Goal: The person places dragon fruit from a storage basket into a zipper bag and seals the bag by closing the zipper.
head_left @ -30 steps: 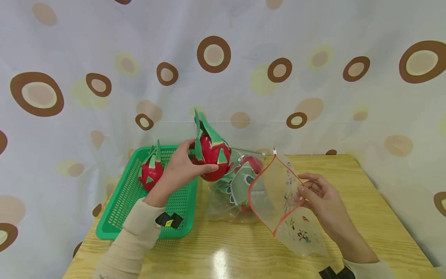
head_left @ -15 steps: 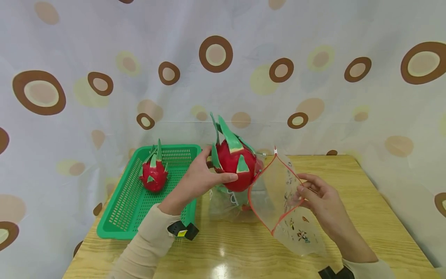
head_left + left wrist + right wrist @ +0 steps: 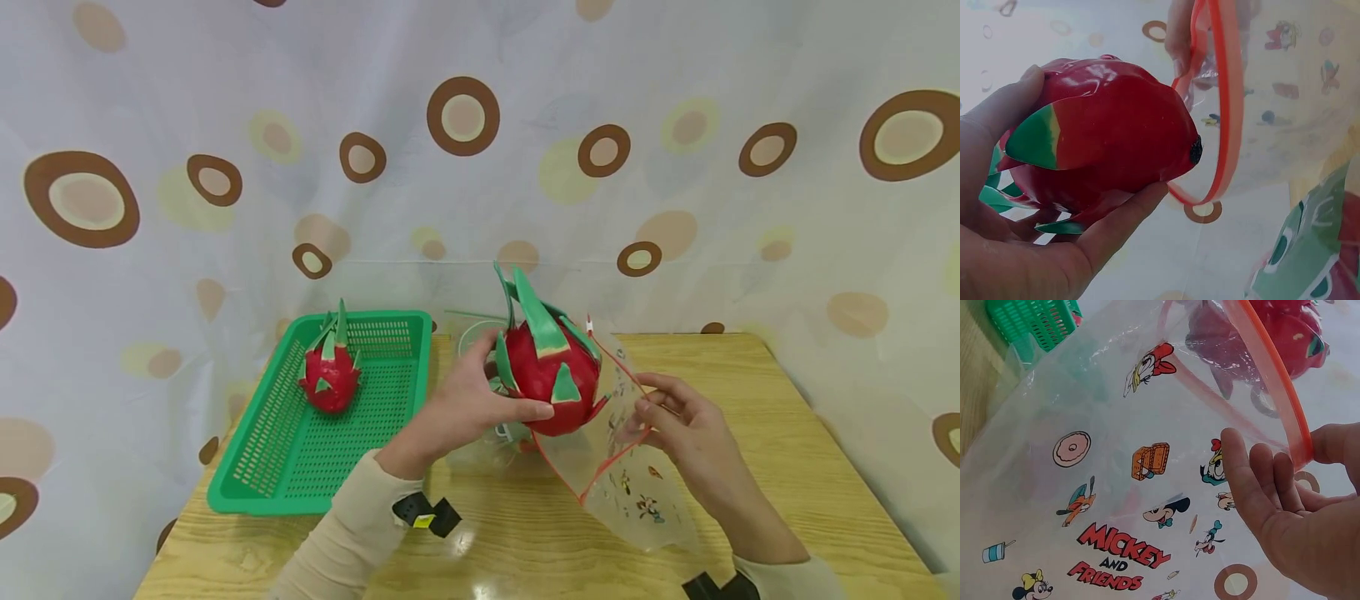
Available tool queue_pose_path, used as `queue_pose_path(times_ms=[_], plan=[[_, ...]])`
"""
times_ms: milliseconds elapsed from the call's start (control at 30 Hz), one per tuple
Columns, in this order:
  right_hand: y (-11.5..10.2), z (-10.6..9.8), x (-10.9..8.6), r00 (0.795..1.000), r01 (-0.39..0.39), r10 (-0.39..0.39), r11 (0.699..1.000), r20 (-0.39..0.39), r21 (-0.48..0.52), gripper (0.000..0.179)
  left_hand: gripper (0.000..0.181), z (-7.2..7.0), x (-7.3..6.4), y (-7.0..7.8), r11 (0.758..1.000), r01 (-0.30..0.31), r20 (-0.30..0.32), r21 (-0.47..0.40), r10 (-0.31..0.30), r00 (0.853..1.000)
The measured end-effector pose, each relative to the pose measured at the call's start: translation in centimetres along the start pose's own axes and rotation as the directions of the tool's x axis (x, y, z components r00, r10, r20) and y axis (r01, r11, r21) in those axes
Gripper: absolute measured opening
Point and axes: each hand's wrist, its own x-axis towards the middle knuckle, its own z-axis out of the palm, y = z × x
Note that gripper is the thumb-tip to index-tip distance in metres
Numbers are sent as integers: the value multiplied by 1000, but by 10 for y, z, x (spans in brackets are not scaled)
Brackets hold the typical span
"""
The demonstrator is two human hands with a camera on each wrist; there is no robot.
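Observation:
My left hand (image 3: 468,400) grips a red dragon fruit (image 3: 555,375) with green leaf tips, thumb on the near side. The fruit's dark-tipped end faces the red-rimmed mouth of a clear zip bag (image 3: 1285,119) in the left wrist view. The bag, printed with cartoon figures, stands with its mouth spread wide. My right hand (image 3: 686,450) pinches the red rim (image 3: 1279,387) at the right side. From the head camera the fruit overlaps the left part of the bag's mouth.
A green plastic basket (image 3: 426,392) at the left holds another dragon fruit (image 3: 332,379). Behind my left hand lies a filled clear bag (image 3: 480,454), partly hidden. All stand on a wooden table (image 3: 772,450) before a patterned cloth (image 3: 525,50).
My left hand has carried the dragon fruit rightward and a little down, from beside the basket to the bag's mouth. My right hand has stayed nearly still on the rim.

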Motion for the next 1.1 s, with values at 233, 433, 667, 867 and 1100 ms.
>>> queue_pose_path(times_ms=[233, 433, 667, 867, 1100], plan=[[1, 0, 1, 1000, -16, 16, 1000, -13, -19, 38, 88, 16, 1, -3, 996, 29, 67, -80, -23, 997], [-1, 1, 1, 999, -22, 20, 998, -29, -56, 38, 95, 27, 3, -10, 990, 69, 94, -123, -57, 994], [-2, 2, 0, 1000, -19, 18, 998, -21, -54, 38, 91, 34, 4, -21, 999, 2, 72, -40, 0, 997], [-5, 3, -2, 1000, 3, -6, 995, -25, -103, 38, 93, 35, 3, -30, 998, -30, 50, 48, 28, 998], [-7, 6, -4, 1000, 15, -17, 997, -23, -76, 35, 93, 37, 3, -37, 965, -82, -17, 249, 89, 996]])
